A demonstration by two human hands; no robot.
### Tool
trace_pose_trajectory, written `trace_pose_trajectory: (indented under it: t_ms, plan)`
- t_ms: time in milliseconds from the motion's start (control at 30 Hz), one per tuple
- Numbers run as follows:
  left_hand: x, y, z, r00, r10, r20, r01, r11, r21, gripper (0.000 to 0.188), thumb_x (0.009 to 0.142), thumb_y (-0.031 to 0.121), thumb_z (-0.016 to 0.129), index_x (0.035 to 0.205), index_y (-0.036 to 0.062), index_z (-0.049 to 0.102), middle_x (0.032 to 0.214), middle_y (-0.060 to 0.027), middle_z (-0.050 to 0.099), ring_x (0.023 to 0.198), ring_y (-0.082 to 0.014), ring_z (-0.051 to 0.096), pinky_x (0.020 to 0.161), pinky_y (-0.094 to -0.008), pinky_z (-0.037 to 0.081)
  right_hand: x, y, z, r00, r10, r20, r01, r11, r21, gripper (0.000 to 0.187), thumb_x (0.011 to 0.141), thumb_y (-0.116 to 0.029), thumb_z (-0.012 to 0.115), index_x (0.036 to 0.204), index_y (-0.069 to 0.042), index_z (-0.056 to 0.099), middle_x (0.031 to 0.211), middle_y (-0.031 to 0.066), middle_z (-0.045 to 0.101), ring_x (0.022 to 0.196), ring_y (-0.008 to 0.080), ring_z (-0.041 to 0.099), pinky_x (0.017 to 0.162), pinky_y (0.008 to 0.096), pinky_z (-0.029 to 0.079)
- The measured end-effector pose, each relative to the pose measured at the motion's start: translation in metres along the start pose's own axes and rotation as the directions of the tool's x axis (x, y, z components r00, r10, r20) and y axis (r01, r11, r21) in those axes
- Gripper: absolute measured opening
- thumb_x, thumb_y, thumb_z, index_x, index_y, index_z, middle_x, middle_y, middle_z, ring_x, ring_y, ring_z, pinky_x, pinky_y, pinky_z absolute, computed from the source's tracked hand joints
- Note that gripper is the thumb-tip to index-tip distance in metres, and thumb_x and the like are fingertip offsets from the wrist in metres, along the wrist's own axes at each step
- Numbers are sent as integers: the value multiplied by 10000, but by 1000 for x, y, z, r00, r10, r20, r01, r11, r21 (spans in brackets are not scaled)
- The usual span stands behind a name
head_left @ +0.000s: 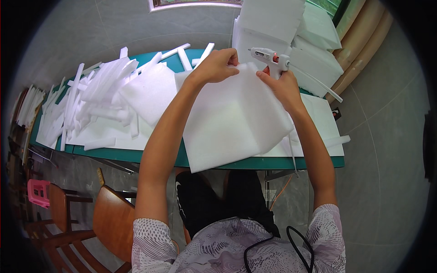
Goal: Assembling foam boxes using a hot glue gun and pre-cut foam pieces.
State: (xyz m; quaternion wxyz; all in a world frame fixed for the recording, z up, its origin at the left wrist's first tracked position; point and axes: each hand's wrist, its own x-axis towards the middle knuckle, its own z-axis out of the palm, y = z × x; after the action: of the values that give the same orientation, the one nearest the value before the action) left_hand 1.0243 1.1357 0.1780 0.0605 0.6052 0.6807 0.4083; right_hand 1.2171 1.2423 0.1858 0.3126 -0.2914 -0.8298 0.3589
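Observation:
A folded piece of white foam (223, 127) stands tilted in front of me, its lower corner reaching past the table's near edge. At its upper edge my left hand (219, 67) is closed, thumb and curled fingers on the foam; part of the grip is hidden. My right hand (284, 88) grips a white hot glue gun (269, 59) by its handle, above the foam's upper right corner. The gun's nozzle points left, with a small red light showing on its body. A long white glue stick (321, 83) sticks out of its back end.
Loose foam strips (102, 86) are heaped on the left of the green table (129, 156). Foam blocks (268, 22) are stacked at the far right, beside tan rolls (359, 50). Wooden chairs (109, 214) and a pink stool (38, 192) stand lower left. An orange cord (281, 191) hangs below the table.

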Motion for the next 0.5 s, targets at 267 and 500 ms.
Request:
trace_pose_trajectory:
  t_ms: [267, 500]
  plan:
    - [1, -4, 1, 1000, 29, -8, -29, 1000, -9, 201, 771, 97, 704, 893, -1, 578, 913, -156, 667, 871, -279, 636, 797, -342, 492, -1, -1, 0, 1000, 7, -18, -7, 1000, 5, 344, 742, -340, 766, 838, -37, 633, 774, 76, 643, 693, 179, 608, 680, 305, 481]
    - [1, -5, 2, 999, 32, -12, -32, 999, -10, 201, 764, 98, 701, 888, 1, 577, 887, -150, 660, 835, -272, 626, 769, -342, 487, 0, 0, 0, 1000, 10, -10, -10, 1000, 6, 354, 739, -343, 767, 842, -32, 632, 771, 81, 643, 694, 181, 610, 685, 307, 484]
